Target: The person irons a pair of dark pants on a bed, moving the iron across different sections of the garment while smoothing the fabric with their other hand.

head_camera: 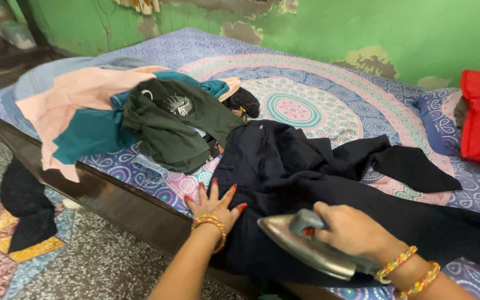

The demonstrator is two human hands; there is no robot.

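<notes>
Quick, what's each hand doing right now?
Left hand: open, fingers spread, pressing flat on the dark navy garment.
Right hand: closed around the handle of the metal iron.

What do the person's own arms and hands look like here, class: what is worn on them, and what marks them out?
Both forearms are bare, with no sleeves in view. The left hand has red-painted nails and a beaded bracelet of orange, yellow and red at its wrist. The right hand has two similar multicoloured beaded bracelets on its wrist. No rings or watch can be made out.
</notes>
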